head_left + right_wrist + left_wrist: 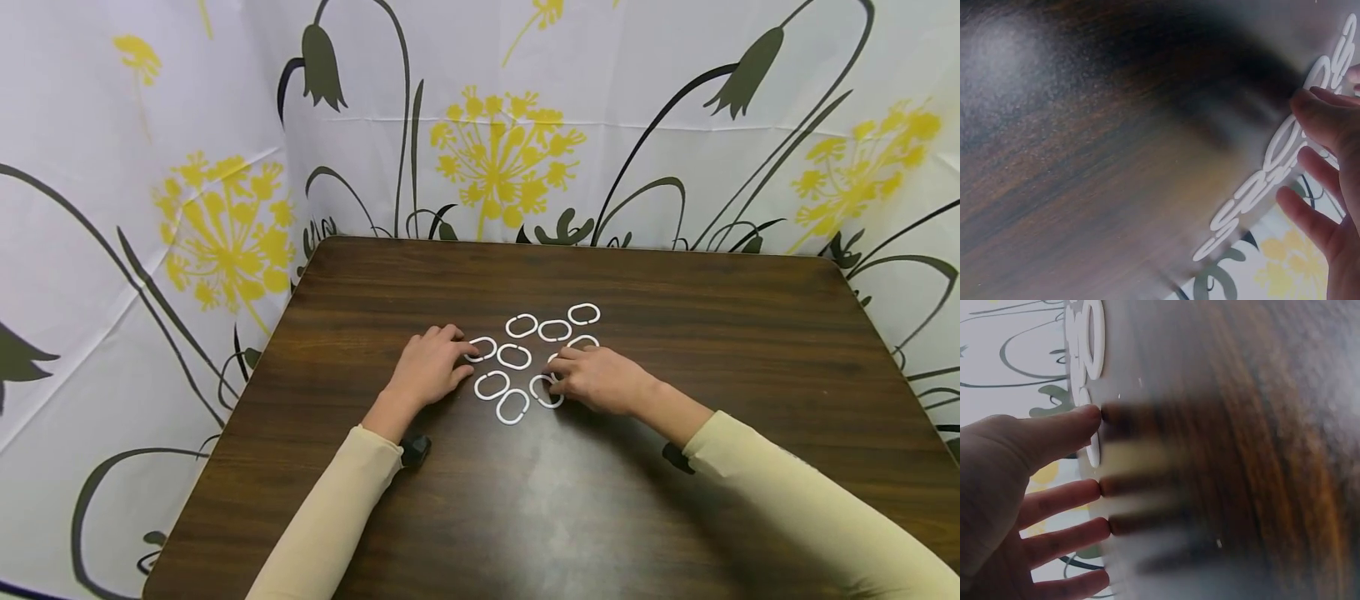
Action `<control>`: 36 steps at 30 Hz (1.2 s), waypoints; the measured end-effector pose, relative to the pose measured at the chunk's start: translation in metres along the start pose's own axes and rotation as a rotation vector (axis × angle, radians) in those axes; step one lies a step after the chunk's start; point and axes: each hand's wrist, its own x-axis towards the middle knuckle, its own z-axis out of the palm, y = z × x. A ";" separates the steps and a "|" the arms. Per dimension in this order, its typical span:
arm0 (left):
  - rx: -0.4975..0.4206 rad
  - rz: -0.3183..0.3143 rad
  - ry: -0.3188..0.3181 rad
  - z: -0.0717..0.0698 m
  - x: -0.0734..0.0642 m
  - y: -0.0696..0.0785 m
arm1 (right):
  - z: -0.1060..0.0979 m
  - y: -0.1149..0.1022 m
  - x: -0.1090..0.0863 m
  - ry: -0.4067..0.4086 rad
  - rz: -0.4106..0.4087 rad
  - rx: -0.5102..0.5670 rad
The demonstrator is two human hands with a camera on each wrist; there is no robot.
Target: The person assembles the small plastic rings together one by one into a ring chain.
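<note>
Several white oval rings with a small gap, like shower curtain rings, lie flat in a loose group on the brown table. At the group's left side my left hand [431, 367] has its thumb and index fingertips at the leftmost ring [495, 348]. In the left wrist view its fingers [1066, 540] reach down nearly straight to the tabletop, spread apart. Across the group my right hand [600, 379] rests its fingertips on the right-hand rings, its thumb by the near-right ring [552, 407]. Its fingers [1310, 219] are spread and partly cover other rings.
The wood-grain table [480, 517] ends at a far edge against a white curtain [622, 75] with yellow and grey-green flowers. More rings, such as the farthest ring [599, 313], lie beyond the hands. Dark wrist straps show below both beige sleeves [330, 508].
</note>
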 end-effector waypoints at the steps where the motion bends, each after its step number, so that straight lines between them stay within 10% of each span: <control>1: 0.001 -0.001 0.005 0.000 0.001 0.001 | 0.001 0.001 0.000 0.009 -0.011 -0.009; 16: 0.038 0.050 0.088 0.005 0.002 0.004 | 0.005 -0.002 0.004 0.058 -0.041 -0.027; 26: -0.111 -0.039 0.036 -0.001 0.000 0.000 | 0.002 -0.005 0.005 0.149 0.134 0.222; 36: -0.294 -0.082 0.209 -0.005 -0.003 -0.004 | -0.009 -0.002 0.007 0.210 0.325 0.379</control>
